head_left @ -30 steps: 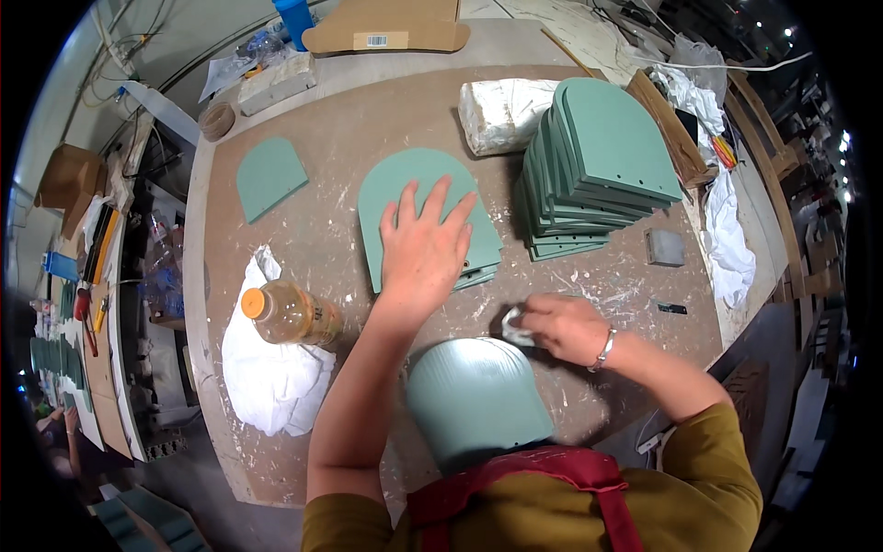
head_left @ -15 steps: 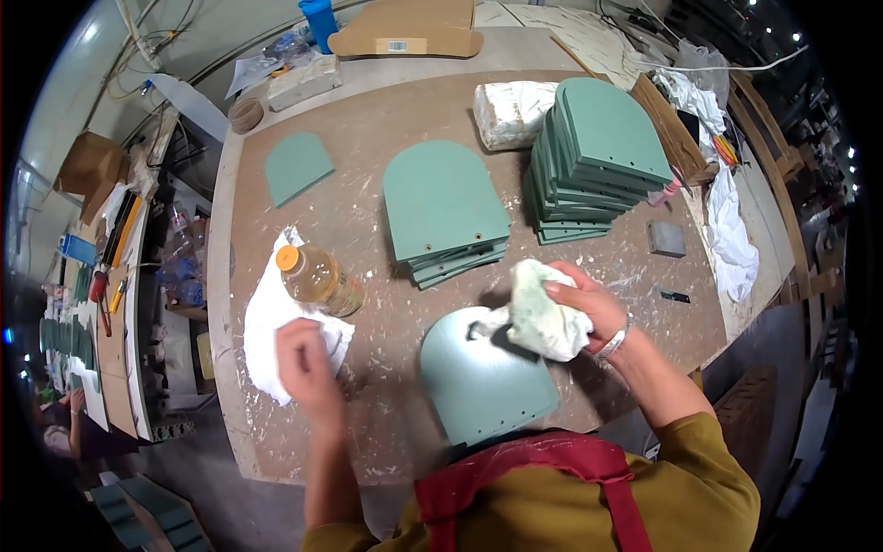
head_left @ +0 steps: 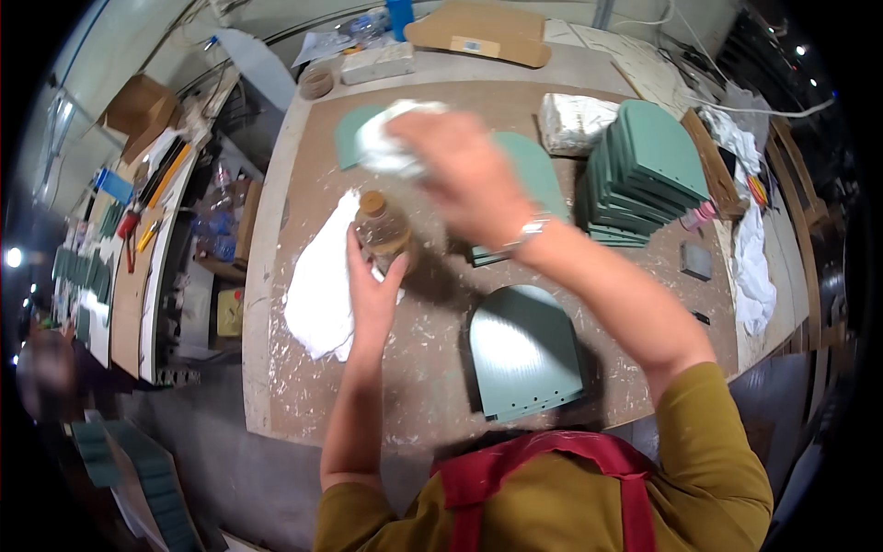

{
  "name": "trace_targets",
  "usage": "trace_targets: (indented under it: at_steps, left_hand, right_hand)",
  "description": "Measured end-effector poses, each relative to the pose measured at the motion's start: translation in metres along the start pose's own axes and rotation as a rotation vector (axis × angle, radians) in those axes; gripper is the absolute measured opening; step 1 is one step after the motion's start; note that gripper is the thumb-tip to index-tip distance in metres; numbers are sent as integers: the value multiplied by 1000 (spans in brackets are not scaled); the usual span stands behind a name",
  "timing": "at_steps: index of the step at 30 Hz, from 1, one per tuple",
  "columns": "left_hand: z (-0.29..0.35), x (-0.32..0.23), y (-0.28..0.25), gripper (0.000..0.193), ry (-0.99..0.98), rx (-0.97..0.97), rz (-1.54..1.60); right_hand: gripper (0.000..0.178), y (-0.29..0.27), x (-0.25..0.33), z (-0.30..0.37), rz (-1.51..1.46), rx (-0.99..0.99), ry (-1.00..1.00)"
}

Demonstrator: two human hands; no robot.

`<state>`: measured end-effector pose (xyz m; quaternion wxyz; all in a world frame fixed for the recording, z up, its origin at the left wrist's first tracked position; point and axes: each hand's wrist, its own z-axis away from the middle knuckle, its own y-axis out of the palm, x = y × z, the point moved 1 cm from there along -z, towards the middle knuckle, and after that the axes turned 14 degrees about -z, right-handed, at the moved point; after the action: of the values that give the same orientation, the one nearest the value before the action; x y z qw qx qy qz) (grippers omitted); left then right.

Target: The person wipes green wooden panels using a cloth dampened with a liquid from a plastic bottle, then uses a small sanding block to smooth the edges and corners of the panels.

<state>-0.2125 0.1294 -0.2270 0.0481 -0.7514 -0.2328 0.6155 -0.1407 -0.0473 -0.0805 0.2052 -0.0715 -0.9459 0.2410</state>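
My left hand (head_left: 371,299) is wrapped round the lower part of a clear plastic bottle (head_left: 380,225) with an orange cap, which stands on the work table (head_left: 432,368). Blurred by motion, my right hand (head_left: 469,179) grips a crumpled white cloth (head_left: 391,147) above and beyond the bottle. A green arch-shaped panel (head_left: 524,350), shiny on top and with small holes along its straight edge, lies close to my body. My right forearm partly covers a short stack of such panels (head_left: 535,170). Left of the bottle a white cloth (head_left: 322,285) is spread out.
A tall stack of green panels (head_left: 658,138) stands at the right beside a white wrapped block (head_left: 575,124). A smaller green panel (head_left: 348,138) is at the far left. A grey block (head_left: 696,260) and a cardboard box (head_left: 478,28) lie farther out. Side shelves (head_left: 138,276) hold tools.
My right hand has swung with its cloth from above the near panel to the far left, over the bottle's far side. My left hand has closed round the bottle. The view has shifted.
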Motion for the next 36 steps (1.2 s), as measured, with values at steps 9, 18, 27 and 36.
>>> trace_targets:
  at_steps: [9,18,27,36]
  left_hand:
    - [-9,7,29,78,-26,-29,-103]
    - [25,-23,55,67,250,-32,-178]
    - [35,-144,52,67,888,100,-1056]
    - [37,-180,16,53,1109,328,-1405]
  right_hand:
    - [49,53,7,44,-124,186,109]
    - [57,-42,70,107,-90,87,292]
    - [50,-90,109,184,-1196,-797,1208]
    - [46,-84,100,207,-1756,-827,1354]
